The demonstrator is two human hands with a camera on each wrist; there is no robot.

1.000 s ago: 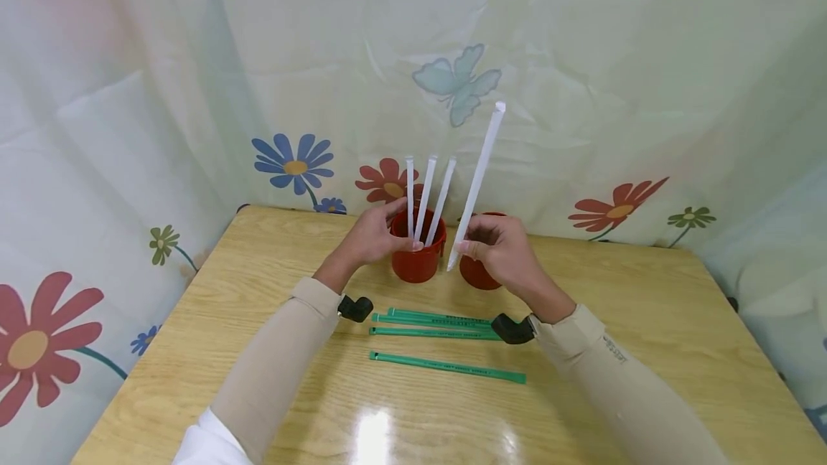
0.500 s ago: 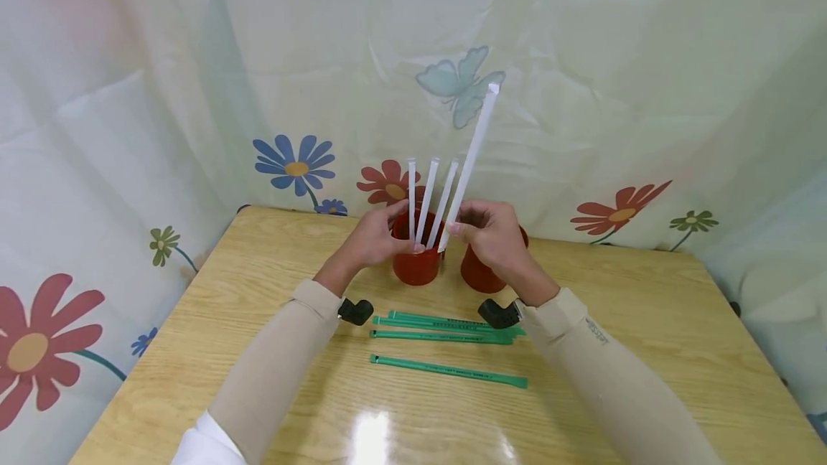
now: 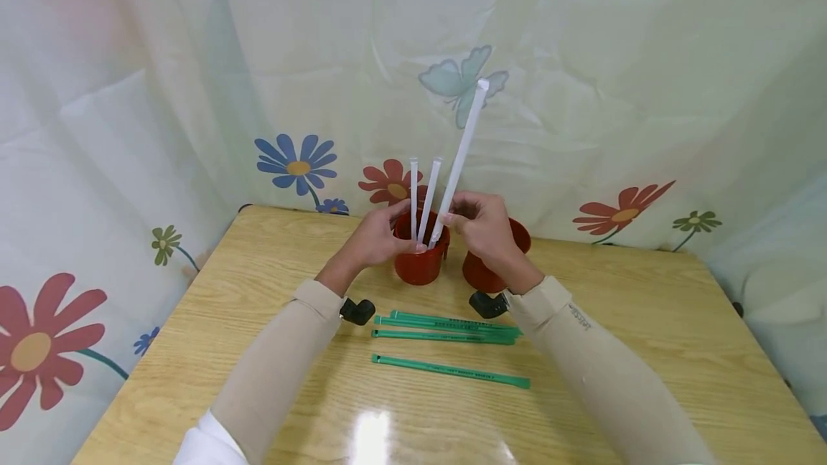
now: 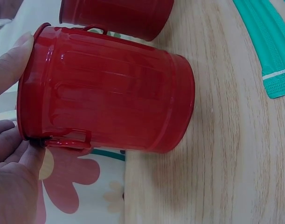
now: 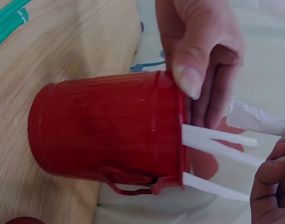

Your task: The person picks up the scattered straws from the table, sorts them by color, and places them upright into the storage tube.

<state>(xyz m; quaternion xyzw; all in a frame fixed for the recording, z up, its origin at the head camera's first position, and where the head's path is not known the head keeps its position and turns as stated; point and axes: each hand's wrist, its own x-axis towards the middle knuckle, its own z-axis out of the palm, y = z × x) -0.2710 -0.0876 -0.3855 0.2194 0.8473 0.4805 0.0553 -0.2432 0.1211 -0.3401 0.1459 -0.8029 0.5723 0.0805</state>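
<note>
My left hand (image 3: 373, 241) grips the rim of a small red bucket (image 3: 418, 270), its thumb at the front and its fingers round the far side. Several white paper-wrapped straws stand in this bucket, including one leaning straw (image 3: 431, 189). My right hand (image 3: 486, 232) pinches another white wrapped straw (image 3: 461, 153) near its lower end, tilted right over the bucket. In the right wrist view, the flat end of the held straw (image 5: 247, 116) is outside the bucket, apart from the rim. The left wrist view shows the bucket wall (image 4: 109, 88) with a side handle (image 4: 70, 143).
A second red bucket (image 3: 479, 275) stands to the right, partly behind my right hand and forearm. Several green wrapped straws (image 3: 446, 336) lie in front of the buckets, with one separate green straw (image 3: 452, 371) nearer me. A flowered cloth (image 3: 323, 56) hangs behind the wooden table (image 3: 258, 264).
My right hand has moved left with the white straw, from in front of the second bucket to over the first. My left hand stays on the rim.
</note>
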